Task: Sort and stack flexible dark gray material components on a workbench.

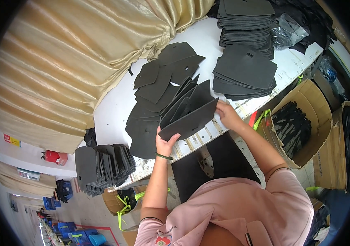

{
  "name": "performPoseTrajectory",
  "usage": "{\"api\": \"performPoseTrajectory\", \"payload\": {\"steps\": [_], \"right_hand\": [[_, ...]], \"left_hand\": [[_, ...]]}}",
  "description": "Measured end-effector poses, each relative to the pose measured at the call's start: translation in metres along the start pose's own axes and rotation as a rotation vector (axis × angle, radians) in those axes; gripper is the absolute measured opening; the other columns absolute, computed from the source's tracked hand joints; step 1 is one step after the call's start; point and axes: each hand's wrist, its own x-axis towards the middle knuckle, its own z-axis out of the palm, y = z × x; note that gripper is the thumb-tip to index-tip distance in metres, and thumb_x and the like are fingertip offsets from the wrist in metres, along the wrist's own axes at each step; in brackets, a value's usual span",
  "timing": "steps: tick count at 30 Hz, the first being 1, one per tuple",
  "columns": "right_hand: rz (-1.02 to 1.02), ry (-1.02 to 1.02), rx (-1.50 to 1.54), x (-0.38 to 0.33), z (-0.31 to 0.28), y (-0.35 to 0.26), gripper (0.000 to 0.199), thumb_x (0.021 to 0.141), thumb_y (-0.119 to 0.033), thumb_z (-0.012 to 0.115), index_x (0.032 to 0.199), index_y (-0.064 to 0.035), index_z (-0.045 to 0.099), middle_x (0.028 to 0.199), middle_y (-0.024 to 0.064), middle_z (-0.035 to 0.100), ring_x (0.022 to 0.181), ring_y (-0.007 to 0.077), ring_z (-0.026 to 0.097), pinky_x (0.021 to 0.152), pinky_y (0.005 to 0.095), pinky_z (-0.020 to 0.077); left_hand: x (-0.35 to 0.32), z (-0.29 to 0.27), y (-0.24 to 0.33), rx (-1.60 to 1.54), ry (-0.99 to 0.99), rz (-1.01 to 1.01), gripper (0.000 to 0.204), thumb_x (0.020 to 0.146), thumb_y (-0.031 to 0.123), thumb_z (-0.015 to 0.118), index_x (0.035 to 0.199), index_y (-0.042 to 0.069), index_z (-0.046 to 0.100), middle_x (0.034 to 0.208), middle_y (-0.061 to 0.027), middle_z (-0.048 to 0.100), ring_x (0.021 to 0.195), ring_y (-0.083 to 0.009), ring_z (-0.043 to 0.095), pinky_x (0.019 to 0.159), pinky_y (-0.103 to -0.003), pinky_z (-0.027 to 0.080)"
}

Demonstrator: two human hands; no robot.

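Observation:
A fanned bundle of dark grey, flat, stiff panels (191,121) is held upright over the table's near edge. My left hand (166,143) grips its lower left corner, thumb on the front panel and the other fingers hidden behind. At the right edge, my right hand (225,113) is closed on the front panel, its fingertips partly hidden. Some panels in the bundle lean apart, with gaps between them. Just beyond and to the left, loose overlapping panels (154,89) lie spread on the table, a few showing a small slot.
On the white table (115,104), a neat pile of panels (244,71) sits to the right, before a taller stack (244,26) and a clear plastic bag (287,32). More panels (101,168) stand at the left corner. Cardboard boxes (320,106) hold black pieces at right; a gold curtain (80,53) hangs behind.

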Motion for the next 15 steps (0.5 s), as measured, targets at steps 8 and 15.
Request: {"api": "performPoseTrajectory", "payload": {"steps": [8,15], "right_hand": [[0.353,-0.103,0.195,0.034,-0.017,0.006,0.024,0.076,0.005,0.062,0.098,-0.0011,0.057,0.088,0.0086,0.061,0.083,0.0168,0.059,0.075,0.0277,0.0477],[0.231,0.096,0.483,0.072,-0.035,-0.024,0.019,0.079,-0.001,0.067,0.098,-0.0008,0.063,0.080,-0.0014,0.059,0.076,0.0068,0.054,0.071,0.0230,0.0461]], "left_hand": [[0.002,0.000,-0.001,-0.011,-0.013,-0.035,0.048,0.072,0.000,0.078,0.112,0.001,0.052,0.101,-0.0058,0.064,0.092,-0.0128,0.059,0.084,-0.026,0.047],[0.003,0.002,-0.004,-0.067,0.102,-0.057,0.029,0.072,-0.002,0.076,0.099,0.001,0.063,0.094,-0.0048,0.066,0.085,-0.0117,0.061,0.078,-0.025,0.048]]}}
